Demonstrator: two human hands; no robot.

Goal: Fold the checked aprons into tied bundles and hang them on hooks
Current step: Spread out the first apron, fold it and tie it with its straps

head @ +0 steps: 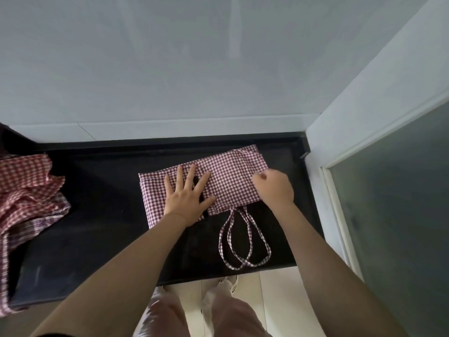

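Two hands work: my left hand [187,190] presses flat on the checked apron [230,176]; my right hand [275,188] pinches its fold. I should pull it snug.

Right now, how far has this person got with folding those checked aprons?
Early on. One apron lies partly folded on the black counter: the left hand presses it flat while the right hand grips its right edge. Its straps trail loose, untied. A heap of unfolded aprons waits at the left. No hooks or finished bundles are in view.
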